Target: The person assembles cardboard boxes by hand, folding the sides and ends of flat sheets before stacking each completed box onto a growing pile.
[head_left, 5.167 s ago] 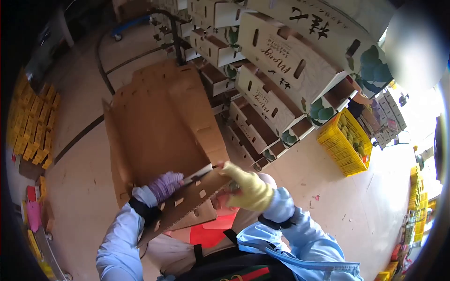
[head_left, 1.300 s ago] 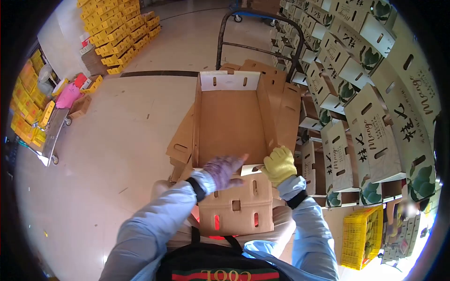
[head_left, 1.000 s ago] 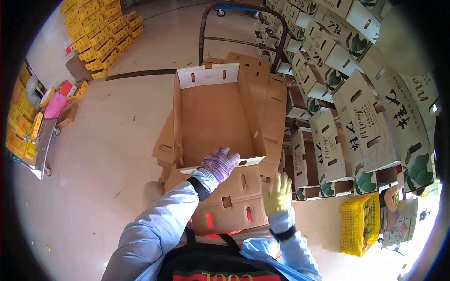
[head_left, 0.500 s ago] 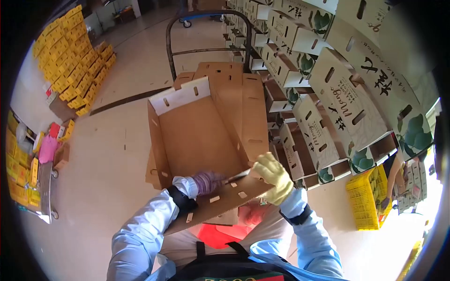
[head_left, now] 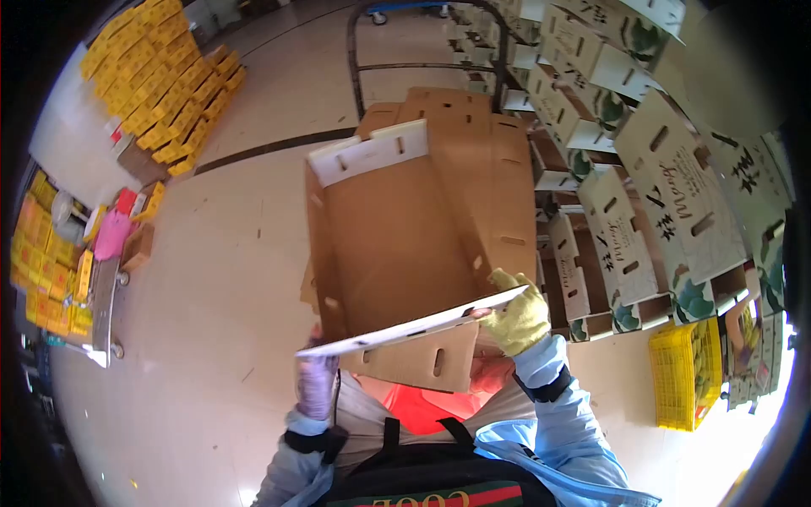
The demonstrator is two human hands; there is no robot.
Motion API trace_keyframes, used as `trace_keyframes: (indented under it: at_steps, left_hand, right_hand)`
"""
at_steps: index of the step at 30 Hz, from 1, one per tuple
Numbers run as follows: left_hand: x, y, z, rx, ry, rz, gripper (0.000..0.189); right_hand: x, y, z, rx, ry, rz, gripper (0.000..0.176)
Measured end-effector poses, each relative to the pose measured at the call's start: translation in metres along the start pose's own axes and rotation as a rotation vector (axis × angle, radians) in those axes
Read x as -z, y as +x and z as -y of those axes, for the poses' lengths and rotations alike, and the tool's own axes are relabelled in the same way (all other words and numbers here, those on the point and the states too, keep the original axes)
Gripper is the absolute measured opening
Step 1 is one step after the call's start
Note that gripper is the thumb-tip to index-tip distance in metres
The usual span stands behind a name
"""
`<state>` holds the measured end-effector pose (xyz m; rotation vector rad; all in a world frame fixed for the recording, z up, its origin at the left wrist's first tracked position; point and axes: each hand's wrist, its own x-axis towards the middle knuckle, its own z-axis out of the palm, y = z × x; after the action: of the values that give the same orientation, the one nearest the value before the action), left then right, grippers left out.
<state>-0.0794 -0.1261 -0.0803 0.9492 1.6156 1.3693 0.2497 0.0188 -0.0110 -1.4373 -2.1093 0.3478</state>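
Note:
A half-folded brown cardboard box (head_left: pixel 397 253) is held up in front of me, its white outer face showing at the far end flap and along the near flap. My left hand (head_left: pixel 316 384), in a purple glove, grips the near-left corner of that near flap from below. My right hand (head_left: pixel 517 314), in a yellow glove, grips the near-right corner of the same flap. The flap is raised almost level, edge-on to me. Under the box lies a stack of flat brown box blanks (head_left: pixel 473 127).
Stacked folded white fruit boxes (head_left: pixel 667 194) fill the right side. A yellow crate (head_left: pixel 681 384) stands at the lower right. A metal trolley handle (head_left: pixel 363 34) rises behind the blanks. Yellow cartons (head_left: pixel 160 93) are piled at the upper left, and a low cart (head_left: pixel 100 287) stands at the left.
The near flap has swung up from folded-down to nearly level. My left hand slid from the flap's middle to its left corner. The box tilted and rose toward me.

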Motion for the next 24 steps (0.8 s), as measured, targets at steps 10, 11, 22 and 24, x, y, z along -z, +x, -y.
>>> trace_keyframes:
  at_steps: [10, 11, 22, 24]
  left_hand:
    - [-0.035, 0.089, -0.022, -0.046, 0.460, -0.206, 0.084]
    - [-0.035, 0.093, -0.024, -0.047, 0.438, -0.223, 0.084]
    - [-0.027, 0.094, -0.057, 0.053, 0.565, 0.086, 0.085]
    - [-0.029, 0.088, -0.045, -0.781, 1.160, -0.052, 0.088]
  right_hand:
    - [-0.020, -0.030, 0.009, -0.523, 0.768, -0.280, 0.050]
    - [-0.023, -0.044, 0.018, -0.421, 0.957, -0.443, 0.054]
    - [-0.008, 0.035, 0.068, 0.423, -0.445, 0.497, 0.091]
    - [-0.014, 0.031, 0.064, 0.370, -0.449, 0.520, 0.092]
